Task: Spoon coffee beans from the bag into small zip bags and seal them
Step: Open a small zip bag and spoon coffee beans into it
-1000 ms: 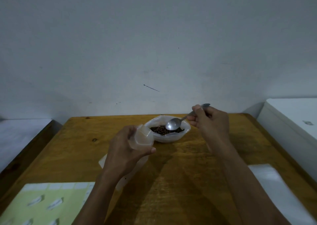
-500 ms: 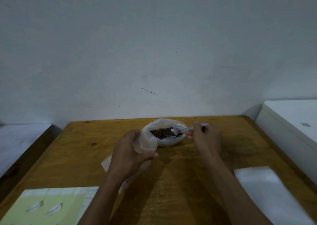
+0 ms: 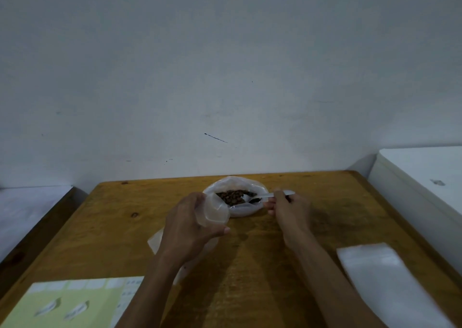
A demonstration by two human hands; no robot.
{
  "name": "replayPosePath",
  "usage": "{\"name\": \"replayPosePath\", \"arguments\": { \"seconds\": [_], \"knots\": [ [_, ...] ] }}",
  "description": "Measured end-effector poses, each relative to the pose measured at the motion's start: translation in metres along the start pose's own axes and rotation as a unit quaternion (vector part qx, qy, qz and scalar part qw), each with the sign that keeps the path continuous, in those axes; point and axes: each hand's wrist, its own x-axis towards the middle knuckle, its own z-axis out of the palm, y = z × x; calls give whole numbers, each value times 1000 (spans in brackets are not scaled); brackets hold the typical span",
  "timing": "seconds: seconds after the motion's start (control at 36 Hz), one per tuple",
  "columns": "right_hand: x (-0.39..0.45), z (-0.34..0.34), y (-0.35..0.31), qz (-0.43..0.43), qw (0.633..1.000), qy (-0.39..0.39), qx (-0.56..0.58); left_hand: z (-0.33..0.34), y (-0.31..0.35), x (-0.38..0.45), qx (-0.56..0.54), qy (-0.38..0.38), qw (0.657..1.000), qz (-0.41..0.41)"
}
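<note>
A clear plastic bag (image 3: 246, 208) of dark coffee beans (image 3: 232, 196) sits open near the table's far edge. My right hand (image 3: 287, 208) pinches the handle of a metal spoon (image 3: 260, 198), whose bowl lies down among the beans at the bag's right side. My left hand (image 3: 186, 227) grips a small clear zip bag (image 3: 215, 211), holding its mouth open just left of the bean bag; the rest of it hangs behind my hand to the table.
The wooden table (image 3: 275, 277) meets a grey wall. A stack of empty zip bags (image 3: 382, 280) lies at the right front. A pale green sheet (image 3: 70, 305) with labels lies at the left front. A white cabinet (image 3: 425, 177) stands to the right.
My right hand has lowered the spoon from above the bean bag down into the beans. My left hand with the small zip bag has kept its place beside the bag.
</note>
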Motion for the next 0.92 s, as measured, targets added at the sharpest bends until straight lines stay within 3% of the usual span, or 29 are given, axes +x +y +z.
{"name": "replayPosePath", "arguments": {
  "seconds": [0.22, 0.58, 0.69, 0.81, 0.86, 0.92],
  "knots": [
    [3, -6, -6, 41, 998, -7, 37, 2, 0, 0, -3, -5, 1000, 3],
    [-11, -19, -36, -63, 993, -54, 80, 18, 5, 3, -57, -23, 998, -20],
    [-26, -21, -41, -163, 983, -87, -11, 20, 8, 1, -73, -15, 997, -25],
    [-36, -25, -38, -330, 925, -151, -108, 19, 10, 0, -67, -11, 997, -23],
    [-38, -28, -37, -374, 910, -133, -117, 17, 10, 0, -65, -10, 998, -26],
    [-37, -29, -38, -376, 917, -101, -83, 15, 9, -1, -68, -1, 997, -26]
  ]
}}
